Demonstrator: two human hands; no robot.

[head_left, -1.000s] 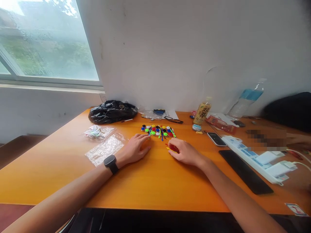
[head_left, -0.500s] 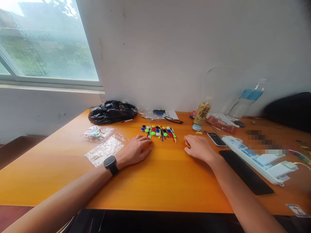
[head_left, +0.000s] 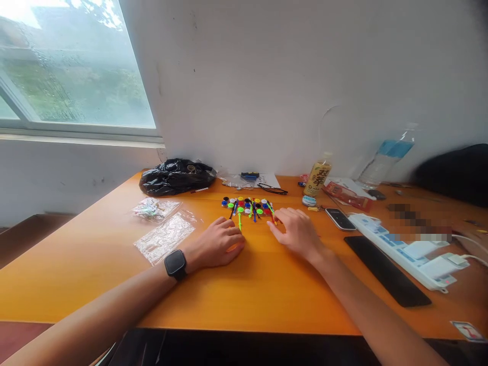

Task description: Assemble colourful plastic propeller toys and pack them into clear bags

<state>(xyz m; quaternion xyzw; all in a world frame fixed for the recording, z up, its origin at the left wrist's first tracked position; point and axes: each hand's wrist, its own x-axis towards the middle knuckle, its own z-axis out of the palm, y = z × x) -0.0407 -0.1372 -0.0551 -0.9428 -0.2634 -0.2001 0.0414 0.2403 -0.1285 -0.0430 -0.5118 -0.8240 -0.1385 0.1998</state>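
A pile of small coloured plastic discs and thin sticks lies on the orange table. My left hand, with a black watch on its wrist, rests just in front of the pile. Its fingers are curled, and their tips meet the near end of a green stick that juts out of the pile. My right hand lies at the pile's right edge. Its fingers are stretched towards the sticks, its thumb is apart, and nothing shows in it.
Two clear plastic bags and a black bag lie to the left. To the right are a drink bottle, a phone, a white power strip, a black flat slab and a water bottle. Glasses lie behind the pile.
My right hand has come back left from near the phone to the pile, its fingers now spread. My left hand curled more, and the green stick slid out of the pile towards it.
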